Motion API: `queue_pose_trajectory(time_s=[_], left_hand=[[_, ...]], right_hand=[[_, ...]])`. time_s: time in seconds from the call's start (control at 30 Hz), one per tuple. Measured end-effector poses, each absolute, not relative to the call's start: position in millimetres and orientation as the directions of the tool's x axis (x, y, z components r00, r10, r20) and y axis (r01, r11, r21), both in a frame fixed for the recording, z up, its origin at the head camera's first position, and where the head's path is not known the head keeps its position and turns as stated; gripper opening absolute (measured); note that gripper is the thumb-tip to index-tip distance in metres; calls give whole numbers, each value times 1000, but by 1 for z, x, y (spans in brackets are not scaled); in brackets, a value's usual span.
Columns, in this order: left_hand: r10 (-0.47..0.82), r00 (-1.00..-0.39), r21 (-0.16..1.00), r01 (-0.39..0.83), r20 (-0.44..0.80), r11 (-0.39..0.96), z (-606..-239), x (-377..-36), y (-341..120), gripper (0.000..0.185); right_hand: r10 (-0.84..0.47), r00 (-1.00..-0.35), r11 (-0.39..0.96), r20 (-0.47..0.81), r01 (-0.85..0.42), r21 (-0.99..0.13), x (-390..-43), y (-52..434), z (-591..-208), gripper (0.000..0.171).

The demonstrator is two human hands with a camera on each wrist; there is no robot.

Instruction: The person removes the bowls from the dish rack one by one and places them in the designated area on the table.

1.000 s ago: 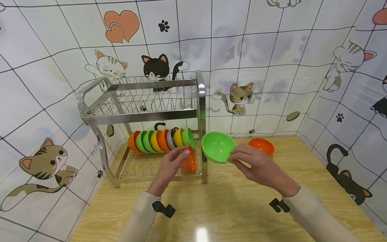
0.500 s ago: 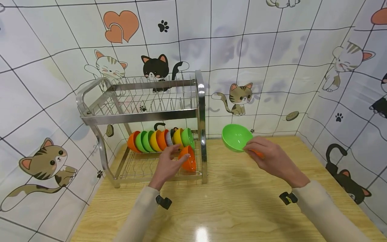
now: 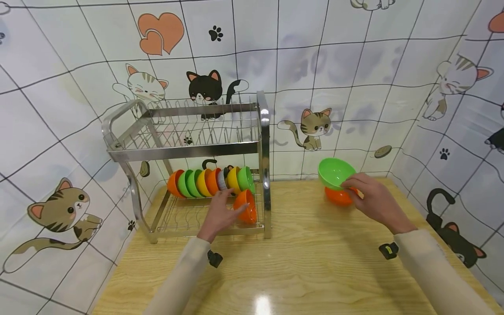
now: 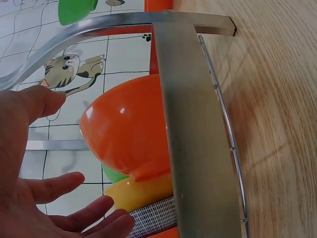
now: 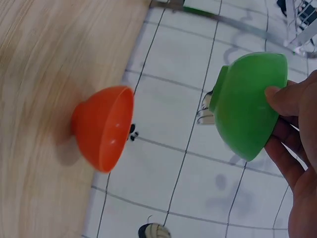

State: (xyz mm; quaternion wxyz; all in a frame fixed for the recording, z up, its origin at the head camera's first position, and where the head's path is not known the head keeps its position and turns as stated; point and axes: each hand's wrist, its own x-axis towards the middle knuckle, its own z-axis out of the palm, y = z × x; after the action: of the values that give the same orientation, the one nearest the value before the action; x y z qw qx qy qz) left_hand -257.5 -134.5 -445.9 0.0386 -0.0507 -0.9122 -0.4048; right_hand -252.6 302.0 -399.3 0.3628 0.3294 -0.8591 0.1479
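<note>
My right hand (image 3: pixel 374 199) pinches the rim of a green bowl (image 3: pixel 334 173) and holds it up near the back wall. In the right wrist view the green bowl (image 5: pixel 252 104) hangs apart from an orange bowl (image 5: pixel 104 126) that stands upright on the table. My left hand (image 3: pixel 220 214) is beside an orange bowl (image 3: pixel 246 208) tilted on the rack's lower shelf, its fingers spread. In the left wrist view a gap shows between the thumb and this orange bowl (image 4: pixel 129 129).
A two-tier metal dish rack (image 3: pixel 185 151) stands at the left of the wooden table (image 3: pixel 299 271). Several bowls (image 3: pixel 204 183), orange, green, yellow and one patterned, line the back of its lower shelf. A cat-print wall (image 3: pixel 299 78) rises behind.
My right hand has carried the green bowl rightward, from beside the rack to above the orange bowl on the table. The left hand has drawn slightly away from the orange bowl in the rack.
</note>
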Motion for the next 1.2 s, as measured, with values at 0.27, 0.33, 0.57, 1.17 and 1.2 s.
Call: queue_pose_trajectory(time_s=[0.27,0.33,0.57,1.17,1.2], left_hand=[[84,-991,705,130,100,697,-452,-260,-132,83],[85,-991,711,130,99,691,-452,-260,-132,83],[70,-995,721,102,74,685,-456,-264,-130,83],[64,-997,783,70,39,618,-457,-264,-126,79],[62,-997,785,68,38,616,-457,-264,-126,79]], right_hand=[[-384,-594,815,707,-578,-43,-263,332,-414,32],[-363,-610,830,705,-555,-53,-265,340,-418,31],[-281,-704,877,652,-465,-123,-273,366,-431,24],[-158,-864,929,479,-294,-224,-281,415,-474,14],[-165,-860,930,483,-299,-215,-282,416,-476,14]])
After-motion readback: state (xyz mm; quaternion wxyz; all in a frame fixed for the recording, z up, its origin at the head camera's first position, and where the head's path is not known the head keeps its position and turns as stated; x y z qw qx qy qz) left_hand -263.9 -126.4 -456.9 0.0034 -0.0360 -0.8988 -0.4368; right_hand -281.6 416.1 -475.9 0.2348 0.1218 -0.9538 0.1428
